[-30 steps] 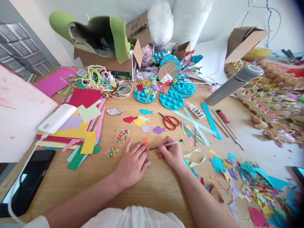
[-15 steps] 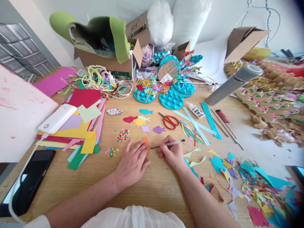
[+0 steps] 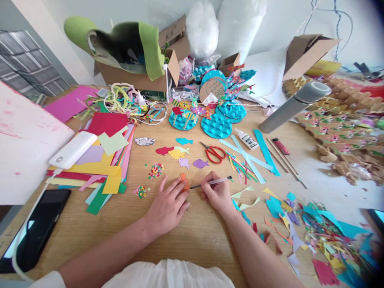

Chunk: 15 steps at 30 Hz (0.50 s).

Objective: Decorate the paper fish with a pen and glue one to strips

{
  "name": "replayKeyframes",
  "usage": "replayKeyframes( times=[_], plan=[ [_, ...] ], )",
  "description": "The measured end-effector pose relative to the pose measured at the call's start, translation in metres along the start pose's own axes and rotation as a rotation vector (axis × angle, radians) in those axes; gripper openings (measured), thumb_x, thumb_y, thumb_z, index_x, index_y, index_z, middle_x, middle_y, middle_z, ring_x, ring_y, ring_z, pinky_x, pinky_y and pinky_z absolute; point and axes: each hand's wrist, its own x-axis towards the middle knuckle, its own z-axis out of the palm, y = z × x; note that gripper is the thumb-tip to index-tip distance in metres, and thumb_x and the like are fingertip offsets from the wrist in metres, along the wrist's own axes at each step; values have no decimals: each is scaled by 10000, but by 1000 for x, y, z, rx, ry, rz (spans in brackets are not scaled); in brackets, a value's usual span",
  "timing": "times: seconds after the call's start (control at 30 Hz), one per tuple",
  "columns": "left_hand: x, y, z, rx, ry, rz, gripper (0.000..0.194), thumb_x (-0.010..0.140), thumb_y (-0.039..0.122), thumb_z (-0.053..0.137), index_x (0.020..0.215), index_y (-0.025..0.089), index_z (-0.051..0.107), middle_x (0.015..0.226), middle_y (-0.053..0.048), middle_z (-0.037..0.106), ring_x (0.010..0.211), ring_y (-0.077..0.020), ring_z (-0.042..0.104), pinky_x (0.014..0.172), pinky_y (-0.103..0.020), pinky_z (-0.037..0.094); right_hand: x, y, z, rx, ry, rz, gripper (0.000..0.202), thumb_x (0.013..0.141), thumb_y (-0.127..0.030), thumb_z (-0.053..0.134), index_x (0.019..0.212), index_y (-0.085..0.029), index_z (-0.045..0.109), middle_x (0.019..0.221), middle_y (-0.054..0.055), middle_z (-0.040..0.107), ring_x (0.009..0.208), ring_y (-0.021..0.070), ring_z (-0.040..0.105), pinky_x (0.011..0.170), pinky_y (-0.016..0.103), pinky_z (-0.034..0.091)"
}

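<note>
Nearer the wearer than the red-handled scissors (image 3: 216,155), and left of them, lies a flat, plain orange paper fish (image 3: 185,185), long axis running away, tail farthest. The left hand (image 3: 167,204), fingers loosely spread, partly covers it. The right hand (image 3: 216,196) pinches a slim pen (image 3: 219,181) aimed left. A purple fish (image 3: 201,163) lies just left of the scissors; paper strips (image 3: 242,167), right.

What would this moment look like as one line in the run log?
left hand: resting over orange cut-out | right hand: holding pen, tip near cut-out | nearby: red-handled scissors, yellow paper fish
</note>
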Motion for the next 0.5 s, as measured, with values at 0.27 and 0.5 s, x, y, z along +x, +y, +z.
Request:
replayKeyframes(
  times=[0.27,0.5],
  plan=[
    [-1,0,1,7,15,9,266,962,311,470,1131,204,646,1341,-88,586,1327,-245,439,1173,-550,160,0,1,0,-22,-8,1,187,697,-278,619,652,-239,441,419,-78,488,321,101,455,313,189,355],
    [0,0,1,9,21,6,263,950,310,491,1127,207,657,1327,-86,595,1314,-248,450,1179,-548,158,0,3,-1,-21,-24,0,205,711,-292,633,662,-242,440,424,-79,493,325,106,465,316,192,355]
  ],
)
